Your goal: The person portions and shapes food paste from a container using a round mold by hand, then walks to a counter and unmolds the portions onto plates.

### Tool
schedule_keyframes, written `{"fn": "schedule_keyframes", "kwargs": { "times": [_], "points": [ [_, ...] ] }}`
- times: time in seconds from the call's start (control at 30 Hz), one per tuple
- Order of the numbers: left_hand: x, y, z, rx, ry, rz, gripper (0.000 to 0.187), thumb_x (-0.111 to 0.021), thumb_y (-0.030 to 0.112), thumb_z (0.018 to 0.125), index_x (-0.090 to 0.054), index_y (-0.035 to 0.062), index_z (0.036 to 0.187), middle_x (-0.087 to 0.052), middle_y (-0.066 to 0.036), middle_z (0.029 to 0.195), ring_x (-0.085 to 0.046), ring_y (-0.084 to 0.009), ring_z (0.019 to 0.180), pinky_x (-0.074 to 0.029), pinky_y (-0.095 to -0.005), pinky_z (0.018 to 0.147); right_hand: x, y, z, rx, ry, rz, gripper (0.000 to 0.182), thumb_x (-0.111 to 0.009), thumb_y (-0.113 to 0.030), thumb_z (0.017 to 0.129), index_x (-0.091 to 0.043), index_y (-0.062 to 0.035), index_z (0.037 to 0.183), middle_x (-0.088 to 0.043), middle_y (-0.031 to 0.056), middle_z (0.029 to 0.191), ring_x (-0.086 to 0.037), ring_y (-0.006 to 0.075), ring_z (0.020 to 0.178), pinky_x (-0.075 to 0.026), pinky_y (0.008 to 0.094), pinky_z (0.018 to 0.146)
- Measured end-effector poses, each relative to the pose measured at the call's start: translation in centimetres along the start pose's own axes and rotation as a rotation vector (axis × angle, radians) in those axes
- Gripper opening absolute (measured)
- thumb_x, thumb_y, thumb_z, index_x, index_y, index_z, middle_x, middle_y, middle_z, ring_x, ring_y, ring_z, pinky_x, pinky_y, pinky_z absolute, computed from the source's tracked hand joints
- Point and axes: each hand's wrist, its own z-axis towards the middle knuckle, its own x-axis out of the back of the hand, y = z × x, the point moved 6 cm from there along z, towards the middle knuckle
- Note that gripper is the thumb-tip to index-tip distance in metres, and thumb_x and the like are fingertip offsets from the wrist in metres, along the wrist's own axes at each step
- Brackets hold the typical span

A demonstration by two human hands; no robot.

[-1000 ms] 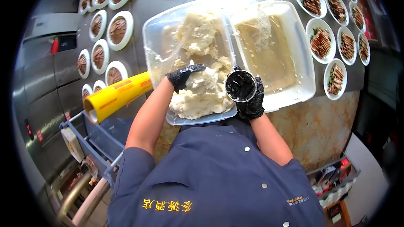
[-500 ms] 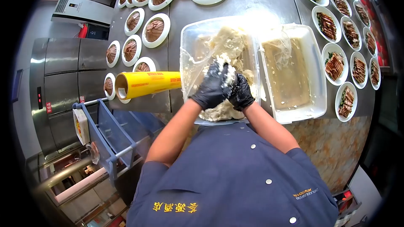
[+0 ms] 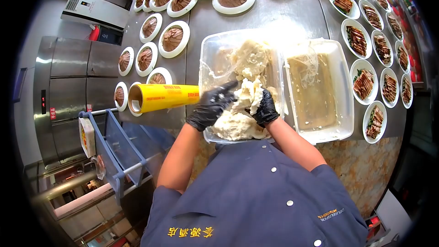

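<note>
A clear plastic tub [image 3: 206,59] holds a white, lumpy, dough-like mash [image 3: 238,126], piled high towards the back and near the front. Wearing a black glove, my right hand [image 3: 266,110] is closed around the side of a torn lump of mash [image 3: 249,93] in the middle of the tub. My left hand [image 3: 210,107], gloved too and smeared with white bits, is over the tub's left side. Its fingers stretch towards the lump, apart from it, slightly blurred, with nothing held.
A second plastic tub [image 3: 345,110] with crumbs and crumpled film stands at right. A yellow film roll [image 3: 167,97] lies at left. Plates of sliced meat [image 3: 173,40] line the steel table's left and back; oval bowls [image 3: 363,82] fill its right. A blue trolley [image 3: 121,155] stands lower left.
My left hand has pulled away to the left from the mash, its fingers now straightened. My right hand stays at the lump, which shows more fully between the hands. The view has shifted slightly.
</note>
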Motion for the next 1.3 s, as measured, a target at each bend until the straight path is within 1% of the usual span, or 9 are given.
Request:
{"fn": "schedule_keyframes", "kwargs": {
  "times": [0.07,0.23,0.53,0.73,0.8,0.87,1.0,1.13,1.3],
  "points": [
    [2.4,-2.8,0.6,-0.067,0.113,0.005,0.047,-0.061,0.008,0.1,-0.05,0.0004,0.145,-0.059,-0.011,0.142,-0.061,-0.0173,0.117,-0.05,-0.0306,0.104,0.7,-1.2,-0.4,0.321,-0.011,-0.986,0.049,-0.065,-0.032,0.096,-0.053,-0.0058,0.136,-0.063,0.0099,0.127,-0.063,0.0234,0.112,-0.054,0.0394,0.098],
    [-2.2,-5.3,0.9,-0.327,0.148,0.082,0.081,-0.07,0.016,0.094,-0.024,0.0034,0.16,-0.029,-0.015,0.165,-0.029,-0.0269,0.152,-0.028,-0.0373,0.121,0.2,1.0,0.1,0.171,-0.05,-0.411,0.062,-0.075,-0.026,0.086,-0.05,-0.006,0.139,-0.06,0.0095,0.13,-0.059,0.0224,0.118,-0.046,0.0366,0.106],
    [-3.8,-3.9,2.8,-0.422,0.138,0.24,0.072,-0.073,0.012,0.088,-0.041,-0.002,0.151,-0.046,-0.018,0.155,-0.044,-0.0266,0.142,-0.034,-0.0377,0.118,0.2,4.5,-1.0,-0.059,-0.146,-0.423,0.032,-0.045,-0.022,0.104,-0.052,-0.0087,0.132,-0.064,0.0051,0.122,-0.06,0.0167,0.107,-0.05,0.0353,0.097],
    [-3.3,-6.1,3.6,-0.207,0.138,-0.135,0.044,-0.073,0.004,0.086,-0.065,-0.0033,0.129,-0.065,-0.013,0.133,-0.06,-0.0207,0.121,-0.046,-0.0354,0.108,-1.8,1.8,-0.8,0.114,-0.208,-0.503,0.026,-0.047,-0.016,0.097,-0.059,-0.0083,0.119,-0.065,0.005,0.115,-0.061,0.0185,0.105,-0.049,0.0351,0.097],
    [-2.9,-5.5,2.9,-0.154,0.163,-0.352,0.053,-0.074,0.005,0.085,-0.061,-0.0001,0.136,-0.063,-0.012,0.137,-0.059,-0.0207,0.124,-0.044,-0.035,0.109,-3.2,-0.1,-1.0,0.368,-0.188,-0.808,0.031,-0.053,-0.01,0.091,-0.059,-0.0064,0.121,-0.064,0.0062,0.118,-0.061,0.0217,0.112,-0.045,0.0369,0.104],
    [-2.8,-4.2,2.5,-0.276,0.127,-0.34,0.071,-0.077,0.013,0.087,-0.046,0.0016,0.15,-0.05,-0.016,0.151,-0.046,-0.0239,0.14,-0.034,-0.0374,0.118,-3.3,-0.5,-0.9,0.14,-0.178,-0.556,0.033,-0.054,-0.012,0.092,-0.059,-0.0052,0.124,-0.062,0.0077,0.124,-0.059,0.0238,0.115,-0.043,0.0393,0.108],
    [-4.0,-2.9,0.3,-0.357,-0.001,0.439,0.127,-0.091,0.039,0.069,-0.013,0.0014,0.161,-0.022,-0.019,0.166,-0.027,-0.0298,0.151,-0.021,-0.0399,0.124,-2.2,-0.9,-1.7,0.284,-0.231,-0.741,0.043,-0.047,-0.023,0.103,-0.048,-0.005,0.142,-0.06,0.0082,0.132,-0.057,0.0199,0.121,-0.044,0.035,0.108],
    [-4.8,-3.9,1.5,-0.341,0.139,0.318,0.129,-0.096,0.02,0.065,-0.012,0.0037,0.162,-0.036,-0.015,0.159,-0.046,-0.0184,0.134,-0.04,-0.035,0.113,-1.7,2.8,-1.1,-0.294,-0.08,0.542,0.043,-0.037,-0.033,0.11,-0.049,-0.0075,0.142,-0.062,0.0064,0.128,-0.06,0.0163,0.115,-0.05,0.0302,0.1],
    [-4.9,-4.6,1.9,-0.327,0.223,0.12,0.113,-0.092,0.015,0.069,-0.025,0.0047,0.159,-0.049,-0.012,0.15,-0.057,-0.018,0.123,-0.047,-0.0326,0.105,-1.9,1.8,-1.8,-0.309,0.005,0.472,0.06,-0.035,-0.054,0.107,-0.05,-0.0075,0.142,-0.065,0.008,0.127,-0.067,0.0208,0.106,-0.056,0.0354,0.09]
  ]
}}
